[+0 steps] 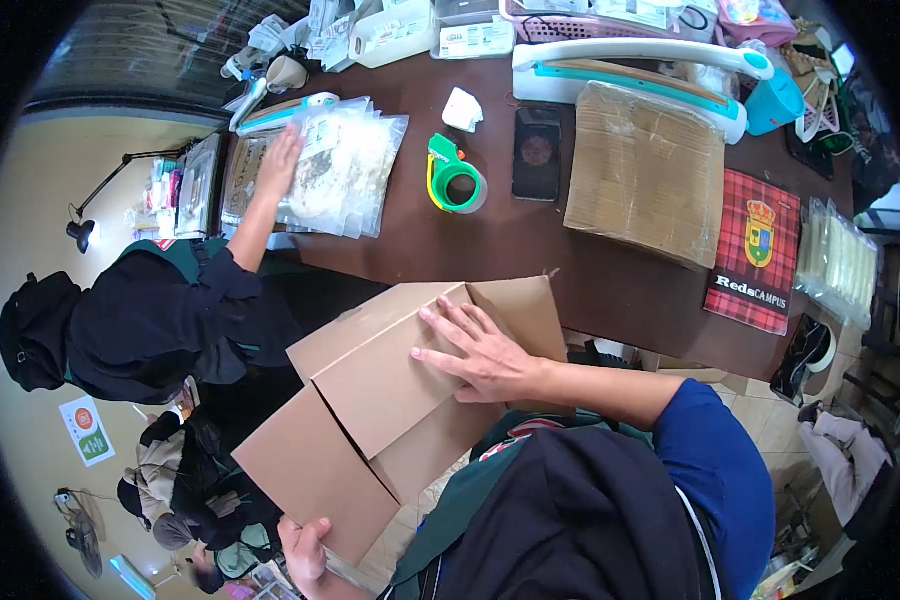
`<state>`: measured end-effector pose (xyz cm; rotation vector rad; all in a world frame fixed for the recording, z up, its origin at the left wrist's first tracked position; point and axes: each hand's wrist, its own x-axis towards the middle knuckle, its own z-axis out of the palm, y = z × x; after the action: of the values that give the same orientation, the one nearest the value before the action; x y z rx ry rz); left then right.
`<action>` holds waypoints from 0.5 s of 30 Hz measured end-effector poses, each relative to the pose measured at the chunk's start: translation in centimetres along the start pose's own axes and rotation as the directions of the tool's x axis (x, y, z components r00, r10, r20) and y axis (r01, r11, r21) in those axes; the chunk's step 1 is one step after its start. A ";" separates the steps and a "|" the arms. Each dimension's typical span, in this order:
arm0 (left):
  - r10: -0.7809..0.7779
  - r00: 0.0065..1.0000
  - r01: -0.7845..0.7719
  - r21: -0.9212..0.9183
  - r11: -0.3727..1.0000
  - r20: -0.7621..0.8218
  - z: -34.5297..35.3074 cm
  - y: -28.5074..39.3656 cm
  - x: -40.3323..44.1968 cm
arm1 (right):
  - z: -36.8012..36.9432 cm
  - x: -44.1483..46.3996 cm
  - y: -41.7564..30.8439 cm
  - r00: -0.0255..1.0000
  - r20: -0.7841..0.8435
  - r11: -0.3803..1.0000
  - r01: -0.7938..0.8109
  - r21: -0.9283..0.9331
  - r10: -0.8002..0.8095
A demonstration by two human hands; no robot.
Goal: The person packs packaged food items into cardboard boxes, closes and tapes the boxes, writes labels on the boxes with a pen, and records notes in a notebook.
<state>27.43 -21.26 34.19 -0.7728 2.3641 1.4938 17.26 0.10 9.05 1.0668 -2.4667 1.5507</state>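
A brown cardboard box (390,370) with loose flaps is held tilted in front of my body, its far side by the dark table's front edge. My right hand (485,350) lies on its upper face with the fingers spread, pressing on the cardboard. At the lower left, my left hand (305,550) grips the edge of a box flap (320,475), thumb on top. Beyond the box, a green tape dispenser (457,180) with a roll stands on the table.
Nearby are a phone (537,152), a wrapped carton (645,170), a red plaid folder (753,250) and a sealer (630,75). At left, a co-worker's hand (278,165) touches plastic bags (345,165). More people are at lower left.
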 end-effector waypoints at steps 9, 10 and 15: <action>0.231 0.971 -0.232 -0.009 0.973 -0.065 -2.3 0.3 3.2 | -4.6 -0.6 -1.9 0.957 -0.288 0.953 -0.049 -0.300 -0.042; 0.316 0.944 -0.319 -0.013 0.948 -0.097 -1.8 1.2 3.9 | -5.5 -0.5 -2.2 0.940 -0.339 0.942 -0.085 -0.324 -0.031; 0.487 0.842 -0.530 0.190 0.826 0.231 -3.4 6.5 10.1 | -13.4 0.6 -4.4 0.889 -0.456 0.840 -0.226 -0.493 -0.028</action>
<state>15.74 -25.19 35.97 0.0708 2.6723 1.3186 15.07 9.43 19.39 0.4263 -2.4079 0.8742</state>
